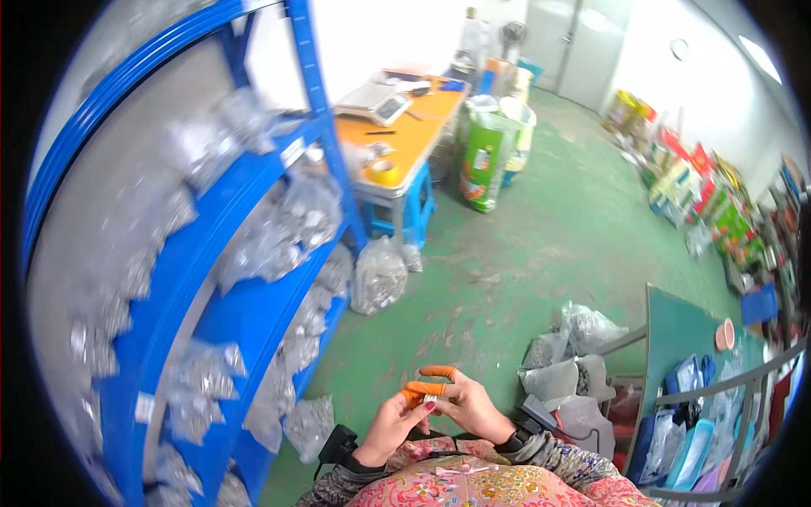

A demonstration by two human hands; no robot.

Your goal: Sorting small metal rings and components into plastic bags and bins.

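In front of my body, my left hand and my right hand meet at the fingertips. Orange finger covers sit on some of the fingers. Pinched between both hands is a small, pale, shiny piece, mostly hidden by the fingers, so its kind cannot be made out. The thumb and fingertips of my left hand press on it from one side, those of my right hand from the other. Dark bands circle both wrists. A patterned pink apron lies below the hands.
Blue shelving packed with clear bags of parts rises at my left. Beyond it stands an orange-topped table with a scale. Bags lie on the green floor to the right, beside a green bench with blue trays.
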